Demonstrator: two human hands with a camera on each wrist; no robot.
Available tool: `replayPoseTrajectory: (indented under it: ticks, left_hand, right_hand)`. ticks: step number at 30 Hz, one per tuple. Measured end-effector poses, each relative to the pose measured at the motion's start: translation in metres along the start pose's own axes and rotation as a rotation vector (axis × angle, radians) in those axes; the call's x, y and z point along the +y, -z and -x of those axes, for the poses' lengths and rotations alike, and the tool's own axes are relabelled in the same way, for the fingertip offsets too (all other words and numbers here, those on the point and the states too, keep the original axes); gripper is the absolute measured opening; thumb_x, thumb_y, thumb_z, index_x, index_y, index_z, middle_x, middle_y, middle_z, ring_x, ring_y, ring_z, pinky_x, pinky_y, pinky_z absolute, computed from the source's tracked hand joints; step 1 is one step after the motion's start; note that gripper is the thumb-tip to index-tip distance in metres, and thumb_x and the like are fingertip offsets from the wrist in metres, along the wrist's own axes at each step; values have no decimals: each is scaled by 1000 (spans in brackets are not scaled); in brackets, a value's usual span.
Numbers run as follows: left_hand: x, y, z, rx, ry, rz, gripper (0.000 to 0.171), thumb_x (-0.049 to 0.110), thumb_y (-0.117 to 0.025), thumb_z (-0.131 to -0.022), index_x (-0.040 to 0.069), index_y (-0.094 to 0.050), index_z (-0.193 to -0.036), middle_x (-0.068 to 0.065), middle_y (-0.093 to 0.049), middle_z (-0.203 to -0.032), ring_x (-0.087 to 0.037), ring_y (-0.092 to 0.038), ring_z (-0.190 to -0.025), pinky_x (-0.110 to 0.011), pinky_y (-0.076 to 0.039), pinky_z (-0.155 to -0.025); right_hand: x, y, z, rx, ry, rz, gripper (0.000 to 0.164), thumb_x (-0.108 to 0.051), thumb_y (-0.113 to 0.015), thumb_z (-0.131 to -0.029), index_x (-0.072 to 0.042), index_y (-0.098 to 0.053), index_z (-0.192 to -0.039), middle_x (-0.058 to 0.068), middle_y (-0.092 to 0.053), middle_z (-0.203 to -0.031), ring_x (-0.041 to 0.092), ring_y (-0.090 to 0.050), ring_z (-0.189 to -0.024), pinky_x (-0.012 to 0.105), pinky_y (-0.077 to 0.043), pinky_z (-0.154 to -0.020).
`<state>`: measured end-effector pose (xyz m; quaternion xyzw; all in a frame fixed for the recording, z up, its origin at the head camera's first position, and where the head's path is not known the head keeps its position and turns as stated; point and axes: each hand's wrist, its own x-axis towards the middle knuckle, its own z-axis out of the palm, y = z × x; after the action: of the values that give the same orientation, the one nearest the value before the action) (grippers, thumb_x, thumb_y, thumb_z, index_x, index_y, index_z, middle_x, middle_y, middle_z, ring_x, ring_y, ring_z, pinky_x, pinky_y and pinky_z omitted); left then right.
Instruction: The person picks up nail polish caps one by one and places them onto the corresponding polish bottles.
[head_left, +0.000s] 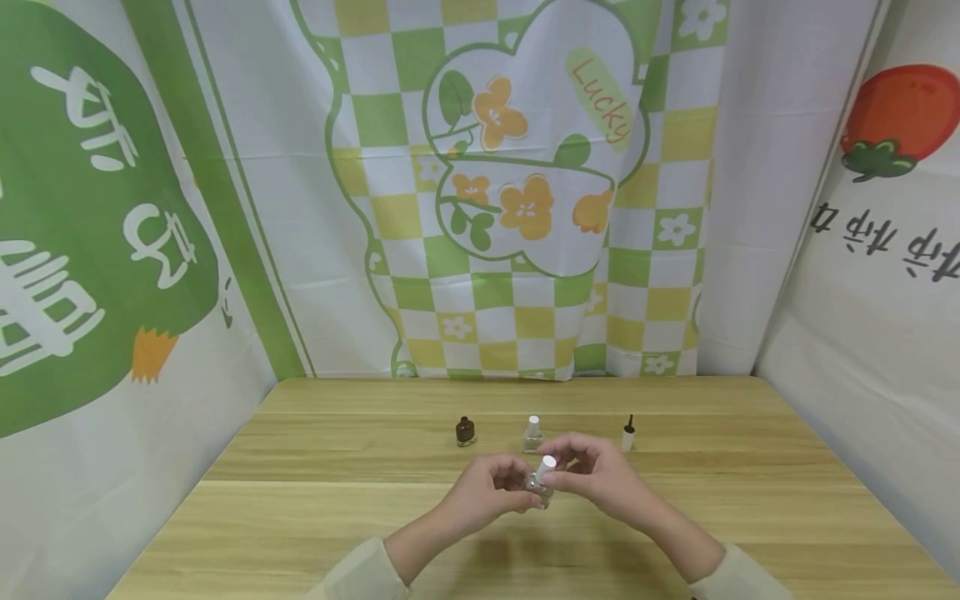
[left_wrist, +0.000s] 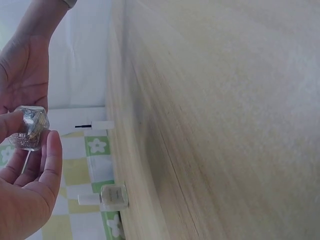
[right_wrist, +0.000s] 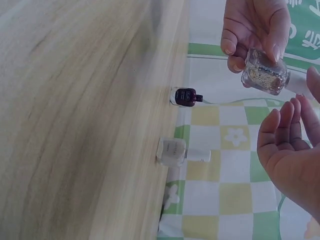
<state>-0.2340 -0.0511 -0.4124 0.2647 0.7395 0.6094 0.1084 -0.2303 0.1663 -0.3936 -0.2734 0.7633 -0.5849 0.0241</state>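
A clear nail polish bottle point(right_wrist: 266, 75) with glitter inside and a white cap point(head_left: 547, 466) is held above the table, tilted. My left hand point(head_left: 486, 493) grips its glass body between thumb and fingers. At the cap, the thumb and index finger of my right hand point(head_left: 600, 477) pinch it. Behind the hands stands a second clear nail polish bottle point(right_wrist: 172, 151), its white cap on. Farther left is a dark red nail polish bottle point(head_left: 465, 431) with a short dark neck and no white cap. To the right, a white brush cap point(head_left: 628, 437) stands with its dark brush pointing up.
The wooden table point(head_left: 300, 517) carries the bottles and brush cap in a loose row behind my hands. A checkered, flowered curtain point(head_left: 480, 317) hangs along the table's back edge. Printed cloths, one with a tomato point(head_left: 903, 117), close off both sides.
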Motion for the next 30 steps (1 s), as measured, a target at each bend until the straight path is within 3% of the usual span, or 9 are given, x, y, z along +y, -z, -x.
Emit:
replayPoseTrajectory:
  ticks: [9,17,30]
  left_hand:
    - [0,0,0,-11,-1,22,20,4,-73,-85,1,-67,-104,-5,-68,-94,-15,-62,-81,-23,-53,-68]
    - [-3,-2,-1,3,8,-1,22,4,-74,-83,2,-68,-104,-4,-69,-93,-16,-62,-80,-23,-53,-67]
    - [2,-1,1,-16,-13,3,20,6,-74,-83,2,-68,-102,-4,-69,-91,-13,-62,-79,-23,-53,-68]
  right_hand:
    - [1,-2,0,-16,16,-21,24,-10,-71,-88,5,-65,-105,13,-64,-94,19,-60,-84,32,-55,-70]
    - [4,-6,-1,11,6,-20,17,-11,-72,-87,1,-62,-96,10,-61,-89,17,-59,-81,36,-56,-69]
    - [1,-11,-2,52,-33,22,21,-13,-74,-85,-1,-59,-91,7,-60,-86,19,-58,-80,29,-53,-67]
